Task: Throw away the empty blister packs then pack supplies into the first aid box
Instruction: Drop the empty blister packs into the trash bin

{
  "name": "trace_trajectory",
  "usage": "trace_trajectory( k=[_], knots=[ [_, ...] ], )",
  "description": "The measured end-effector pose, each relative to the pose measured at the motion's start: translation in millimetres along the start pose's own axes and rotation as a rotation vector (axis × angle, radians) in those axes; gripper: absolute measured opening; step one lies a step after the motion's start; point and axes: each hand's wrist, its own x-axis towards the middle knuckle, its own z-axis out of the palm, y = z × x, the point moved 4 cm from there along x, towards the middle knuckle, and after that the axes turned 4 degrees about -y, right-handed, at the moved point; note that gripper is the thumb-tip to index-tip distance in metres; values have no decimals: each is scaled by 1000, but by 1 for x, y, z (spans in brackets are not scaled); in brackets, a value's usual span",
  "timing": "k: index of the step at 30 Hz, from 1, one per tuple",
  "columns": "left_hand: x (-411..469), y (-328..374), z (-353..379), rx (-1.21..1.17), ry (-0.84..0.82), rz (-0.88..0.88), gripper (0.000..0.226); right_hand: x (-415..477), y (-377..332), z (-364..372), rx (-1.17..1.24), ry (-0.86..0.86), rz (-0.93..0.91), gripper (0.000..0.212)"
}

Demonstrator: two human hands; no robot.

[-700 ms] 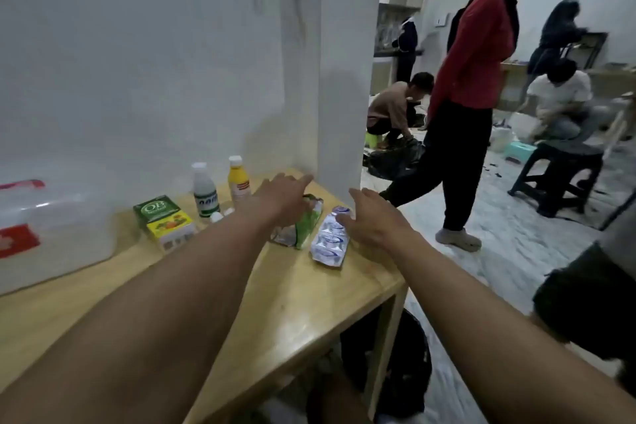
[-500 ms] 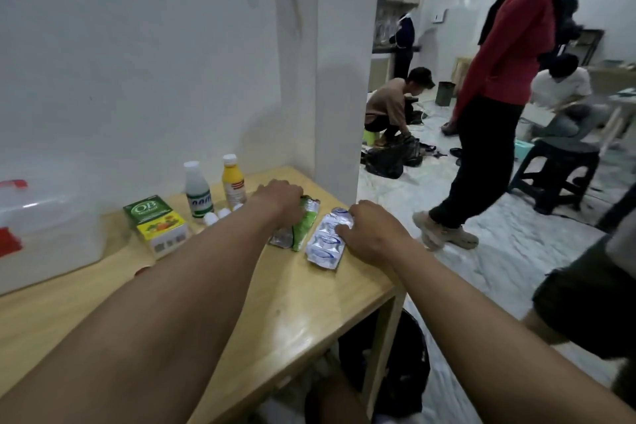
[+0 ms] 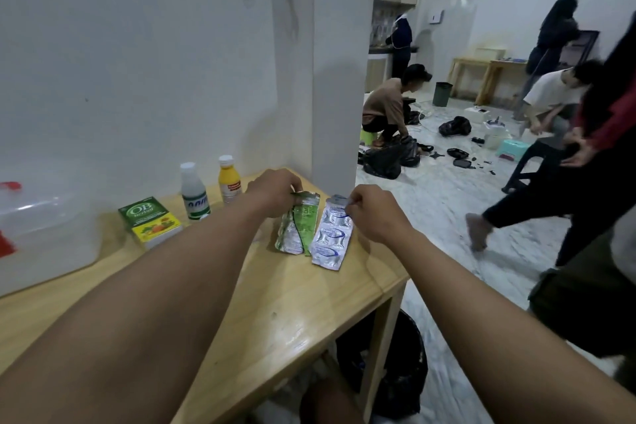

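Note:
Two crumpled blister packs lie side by side on the wooden table. My left hand pinches the far end of the green blister pack. My right hand pinches the far end of the silver-and-blue blister pack. Both packs hang with their near ends still touching the tabletop. Against the wall at the left stands the translucent first aid box with red markings. A green and yellow medicine carton, a white bottle and a yellow bottle stand between the box and my hands.
A black bin with a dark liner sits on the floor under the table's right end. A white pillar rises just behind the table corner. Several people move or crouch on the marble floor to the right, one walking close by.
Both hands have closed on the far ends of the packs and tipped those ends up off the table. The person in red has walked to the right.

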Motion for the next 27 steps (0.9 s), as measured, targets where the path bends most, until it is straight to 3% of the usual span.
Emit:
trace_trajectory(
  k=[11,19,27],
  knots=[
    [-2,42,-63,-178,175,134,11,2,-4,-72,97,211,-54,17],
    [26,92,-85,-244,231,219,11,22,12,-136,26,332,-62,21],
    [84,139,-62,-230,214,271,19,50,73,-144,-23,315,15,21]
  ],
)
